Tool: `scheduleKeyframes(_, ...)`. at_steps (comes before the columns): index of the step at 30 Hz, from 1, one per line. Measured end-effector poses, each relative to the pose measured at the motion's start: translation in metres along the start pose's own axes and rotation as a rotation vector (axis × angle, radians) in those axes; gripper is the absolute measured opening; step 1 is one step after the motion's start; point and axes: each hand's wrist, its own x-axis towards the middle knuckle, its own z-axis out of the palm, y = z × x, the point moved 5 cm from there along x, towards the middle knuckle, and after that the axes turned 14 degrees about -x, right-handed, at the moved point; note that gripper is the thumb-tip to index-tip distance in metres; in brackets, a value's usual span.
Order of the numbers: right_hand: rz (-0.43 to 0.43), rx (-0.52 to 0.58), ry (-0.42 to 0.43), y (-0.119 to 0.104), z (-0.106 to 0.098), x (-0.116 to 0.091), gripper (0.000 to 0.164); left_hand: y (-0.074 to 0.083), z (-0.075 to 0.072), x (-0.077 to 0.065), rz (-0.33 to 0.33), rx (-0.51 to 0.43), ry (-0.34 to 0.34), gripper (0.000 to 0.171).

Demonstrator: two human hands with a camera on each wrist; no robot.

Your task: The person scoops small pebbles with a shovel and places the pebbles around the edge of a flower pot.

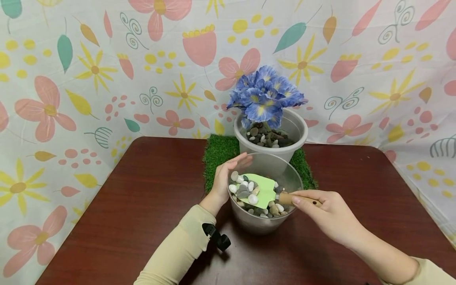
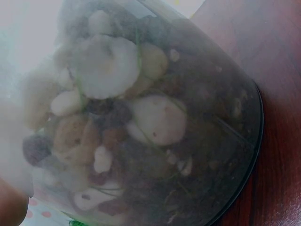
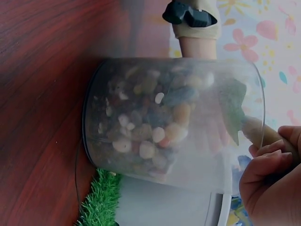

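A clear round bucket of mixed pebbles stands on the table. My left hand lies along its left side, fingers extended against the outer wall; its thumb is hidden in the head view. My right hand grips the wooden handle of a small trowel from the right. The trowel's light green blade is inside the bucket, below the rim, with white and grey pebbles on and around its left part. Through the wall, the right wrist view shows the blade above the pebble heap.
Behind the bucket, a white pot holding blue flowers and stones stands on an artificial grass mat. The dark red table meets a flower-patterned cloth at the back. A black wrist camera sits on the left sleeve.
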Motion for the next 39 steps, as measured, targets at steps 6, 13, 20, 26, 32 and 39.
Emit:
scheduleKeyframes(6, -0.095, -0.016, 0.029, -0.007, 0.001, -0.003, 0.019, 0.000, -0.002, 0.000, 0.010, 0.009, -0.004, 0.050)
scheduleKeyframes(13, -0.112, -0.030, 0.028, -0.009, 0.001, -0.003, 0.019, 0.001, 0.000, 0.000, 0.029, -0.019, -0.014, 0.051)
scheduleKeyframes(20, -0.008, 0.053, -0.029, -0.003, 0.002, -0.002, 0.020, 0.001, 0.001, 0.001, 0.023, -0.048, -0.017, 0.052)
scheduleKeyframes(26, 0.098, 0.216, -0.100, 0.004, 0.005, -0.003, 0.027, 0.000, 0.001, 0.000, 0.004, -0.058, -0.008, 0.052)
scheduleKeyframes(32, 0.134, 0.285, -0.118, 0.007, 0.006, -0.003, 0.031, 0.001, 0.001, 0.000, -0.012, -0.054, -0.006, 0.052)
scheduleKeyframes(39, 0.016, 0.097, -0.033, 0.000, 0.002, -0.003, 0.021, 0.000, 0.000, 0.000, -0.007, -0.009, -0.006, 0.051)
